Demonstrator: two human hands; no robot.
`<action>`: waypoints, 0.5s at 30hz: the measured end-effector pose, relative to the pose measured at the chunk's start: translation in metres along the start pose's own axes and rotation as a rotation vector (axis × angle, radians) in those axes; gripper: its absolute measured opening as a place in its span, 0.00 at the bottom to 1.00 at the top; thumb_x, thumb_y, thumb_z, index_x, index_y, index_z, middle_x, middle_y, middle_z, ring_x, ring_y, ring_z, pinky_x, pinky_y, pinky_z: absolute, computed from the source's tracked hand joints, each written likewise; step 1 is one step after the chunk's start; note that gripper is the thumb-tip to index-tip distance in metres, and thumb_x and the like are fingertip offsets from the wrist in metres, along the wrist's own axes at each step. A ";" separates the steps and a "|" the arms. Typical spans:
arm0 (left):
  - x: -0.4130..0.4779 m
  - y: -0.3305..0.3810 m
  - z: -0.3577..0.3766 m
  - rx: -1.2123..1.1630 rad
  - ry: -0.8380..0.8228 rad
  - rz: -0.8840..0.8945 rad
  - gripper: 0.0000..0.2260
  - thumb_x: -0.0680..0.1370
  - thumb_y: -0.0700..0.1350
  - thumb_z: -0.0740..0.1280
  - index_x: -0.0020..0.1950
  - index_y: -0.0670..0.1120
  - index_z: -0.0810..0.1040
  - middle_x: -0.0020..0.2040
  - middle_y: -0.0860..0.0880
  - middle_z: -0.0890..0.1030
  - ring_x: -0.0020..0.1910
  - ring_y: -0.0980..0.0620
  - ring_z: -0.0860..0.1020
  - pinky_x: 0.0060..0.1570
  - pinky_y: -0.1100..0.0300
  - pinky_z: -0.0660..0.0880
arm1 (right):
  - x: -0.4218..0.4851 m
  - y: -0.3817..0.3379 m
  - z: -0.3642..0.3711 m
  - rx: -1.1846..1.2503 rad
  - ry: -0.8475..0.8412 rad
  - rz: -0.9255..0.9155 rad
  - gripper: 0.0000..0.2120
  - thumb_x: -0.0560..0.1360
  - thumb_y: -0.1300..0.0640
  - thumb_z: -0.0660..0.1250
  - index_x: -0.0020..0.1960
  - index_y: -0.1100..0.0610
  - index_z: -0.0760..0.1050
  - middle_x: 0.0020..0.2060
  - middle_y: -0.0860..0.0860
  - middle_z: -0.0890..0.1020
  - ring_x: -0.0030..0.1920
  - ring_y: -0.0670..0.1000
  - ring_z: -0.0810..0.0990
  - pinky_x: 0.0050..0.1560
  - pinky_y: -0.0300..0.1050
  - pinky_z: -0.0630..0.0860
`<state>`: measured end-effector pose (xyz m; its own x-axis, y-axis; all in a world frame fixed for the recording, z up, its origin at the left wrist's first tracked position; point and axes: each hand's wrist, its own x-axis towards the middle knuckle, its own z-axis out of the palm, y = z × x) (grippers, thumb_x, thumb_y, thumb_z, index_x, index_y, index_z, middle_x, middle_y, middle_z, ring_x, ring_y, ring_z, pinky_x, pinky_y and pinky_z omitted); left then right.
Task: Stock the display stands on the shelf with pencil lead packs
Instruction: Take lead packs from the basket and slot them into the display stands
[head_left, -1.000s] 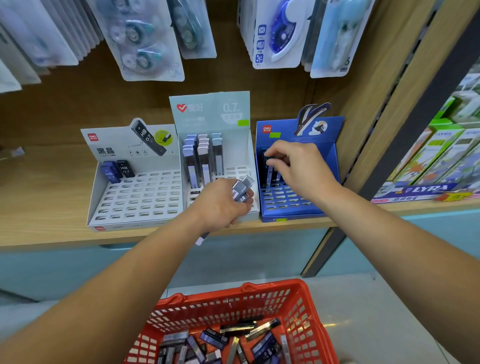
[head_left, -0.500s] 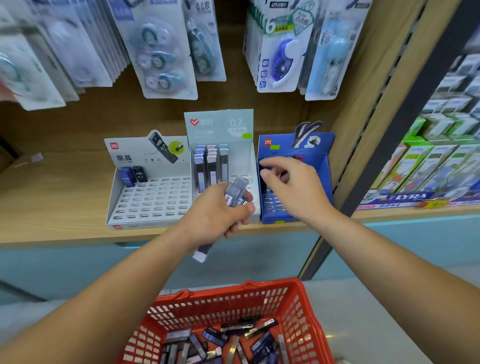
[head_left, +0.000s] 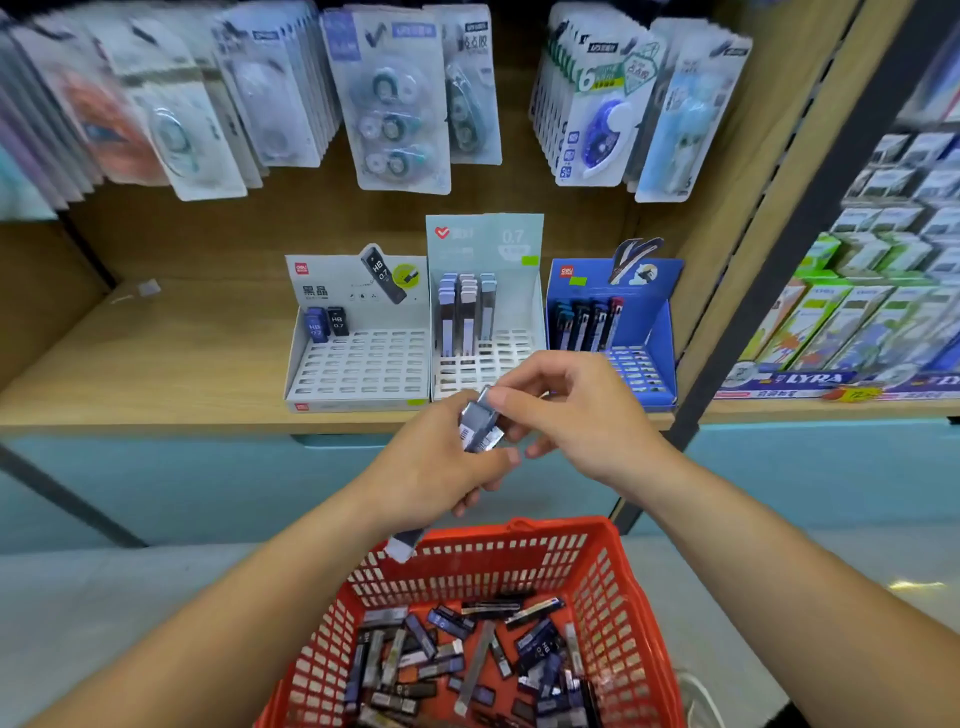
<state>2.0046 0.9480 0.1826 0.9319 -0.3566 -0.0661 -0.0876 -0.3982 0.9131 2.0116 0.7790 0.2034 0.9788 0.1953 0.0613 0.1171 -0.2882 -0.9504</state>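
1. The white stand at the left of the shelf holds two dark packs in its back corner; most of its slots gape.
2. The left hand is curled round a bundle of lead packs, below and in front of the stands; its long axis slants from lower left up toward the shelf.
3. The middle stand, straight beyond the bundle, carries similar pale-capped packs in its back rows; probably the target.
4. The right hand pinches the bundle's upper end; a drawn pack would travel forward and up, turned upright for a slot.
5. The blue stand sits rightmost; the red basket below holds loose packs.
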 end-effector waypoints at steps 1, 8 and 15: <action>0.000 -0.003 0.001 0.013 -0.002 -0.008 0.07 0.79 0.42 0.71 0.51 0.47 0.74 0.30 0.50 0.78 0.25 0.51 0.73 0.26 0.59 0.72 | -0.001 0.001 0.002 -0.024 0.015 -0.010 0.02 0.75 0.58 0.74 0.45 0.57 0.84 0.37 0.56 0.85 0.37 0.53 0.86 0.36 0.48 0.82; 0.004 -0.017 -0.013 0.107 0.050 -0.070 0.09 0.76 0.47 0.74 0.48 0.51 0.75 0.31 0.52 0.80 0.22 0.58 0.70 0.24 0.64 0.68 | 0.012 0.014 -0.007 0.116 0.039 0.076 0.04 0.75 0.63 0.73 0.48 0.64 0.81 0.37 0.62 0.85 0.37 0.54 0.86 0.41 0.46 0.83; 0.014 -0.025 -0.031 0.112 0.114 -0.144 0.16 0.74 0.50 0.77 0.44 0.44 0.73 0.29 0.51 0.76 0.25 0.53 0.68 0.27 0.60 0.66 | 0.026 0.033 -0.024 -0.021 0.045 -0.002 0.13 0.81 0.64 0.63 0.53 0.51 0.83 0.35 0.52 0.80 0.38 0.49 0.81 0.43 0.42 0.80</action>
<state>2.0306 0.9792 0.1708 0.9708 -0.1941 -0.1407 0.0165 -0.5315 0.8469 2.0450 0.7519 0.1810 0.9851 0.1540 0.0772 0.1221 -0.3079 -0.9436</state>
